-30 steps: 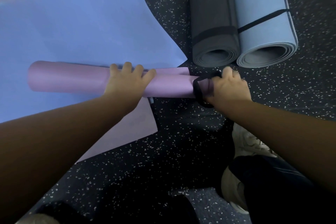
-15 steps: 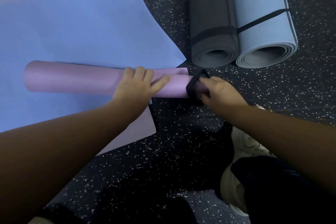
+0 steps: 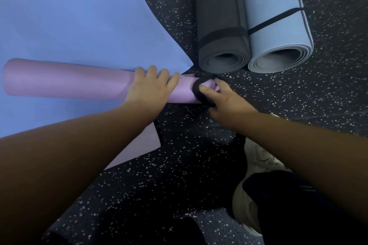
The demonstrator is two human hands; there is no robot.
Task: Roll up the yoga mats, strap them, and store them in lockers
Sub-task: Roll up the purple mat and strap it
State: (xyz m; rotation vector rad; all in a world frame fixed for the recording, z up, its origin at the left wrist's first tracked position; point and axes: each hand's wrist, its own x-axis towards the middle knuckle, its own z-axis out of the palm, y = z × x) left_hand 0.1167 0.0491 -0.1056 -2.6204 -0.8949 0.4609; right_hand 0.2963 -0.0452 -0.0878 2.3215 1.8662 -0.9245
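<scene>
A rolled purple yoga mat [image 3: 65,80] lies left to right on the speckled floor, partly over a flat blue mat [image 3: 79,24]. My left hand [image 3: 151,87] grips the roll near its right end, fingers curled over the top. My right hand [image 3: 223,97] pinches a black strap loop [image 3: 197,90] that sits around the roll's right end. Behind them lie a rolled grey mat [image 3: 219,16] and a rolled light blue mat [image 3: 276,16], each with a black strap around it.
The dark speckled floor [image 3: 298,95] stretches to the right. My white shoe [image 3: 256,157] and dark-trousered knee [image 3: 288,195] are at the lower right. A flat pale purple corner [image 3: 143,145] sticks out under my left forearm.
My right hand has drawn the black strap loop leftward onto the end of the purple roll. My left hand has shifted right along the roll, closer to the strap.
</scene>
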